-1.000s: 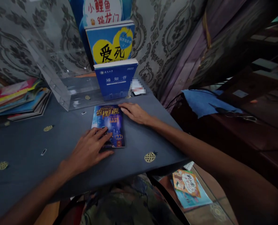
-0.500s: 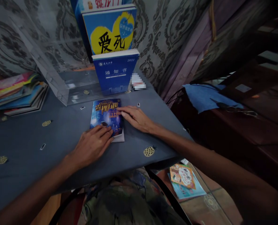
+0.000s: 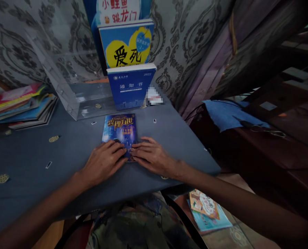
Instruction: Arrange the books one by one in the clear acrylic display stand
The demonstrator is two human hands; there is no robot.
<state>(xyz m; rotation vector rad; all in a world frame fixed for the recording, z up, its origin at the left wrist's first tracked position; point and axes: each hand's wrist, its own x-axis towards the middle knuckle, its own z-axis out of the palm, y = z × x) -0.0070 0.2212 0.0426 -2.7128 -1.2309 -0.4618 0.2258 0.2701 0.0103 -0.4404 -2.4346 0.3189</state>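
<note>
A small blue paperback book (image 3: 120, 126) with gold lettering lies face up on the cloth-covered table (image 3: 73, 148). My left hand (image 3: 106, 159) holds its lower left part, fingers bent over the cover and thumb close to the bottom edge. At the lower right corner, my right hand (image 3: 152, 155) grips the same book with its fingertips, one finger raised a little off the others. The two hands' fingertips nearly meet over the lower cover. What lies under the book cannot be seen.
Behind the book, a blue booklet (image 3: 132, 86), a yellow-heart book (image 3: 128, 45) and a taller book (image 3: 120, 10) stand upright in a clear acrylic rack (image 3: 71, 103). A book pile (image 3: 21, 107) sits at left. Thin books (image 3: 208, 214) lie below the table's right edge.
My right hand has moved from the book's right side down to its lower right corner. The white pages that stuck out under the book no longer show. The view has tilted slightly upward.
</note>
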